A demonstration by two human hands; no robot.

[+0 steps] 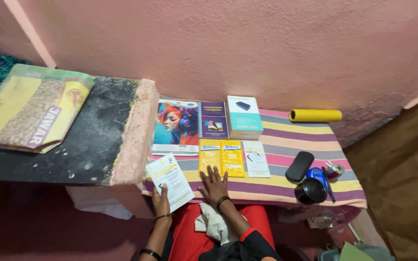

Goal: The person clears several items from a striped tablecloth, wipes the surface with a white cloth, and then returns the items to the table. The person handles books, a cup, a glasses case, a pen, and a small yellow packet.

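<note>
My left hand (161, 202) holds the near edge of a white printed leaflet (170, 181) at the front left of a striped cloth-covered table (286, 145). My right hand (214, 185) lies flat, fingers spread, on the cloth just below two yellow packets (221, 157) that lie side by side. A white leaflet (256, 159) lies right of the packets. Behind them are a colourful illustrated notebook (176, 126), a dark purple booklet (213, 120) and a white and teal box (244, 117).
A yellow roll (315, 115) lies by the pink wall. A black case (299, 166), a blue object (318, 175), a black round lid (310, 191) and a small plug (334, 169) sit at the right. A dark ledge (93, 135) at left carries a printed sack (30, 111).
</note>
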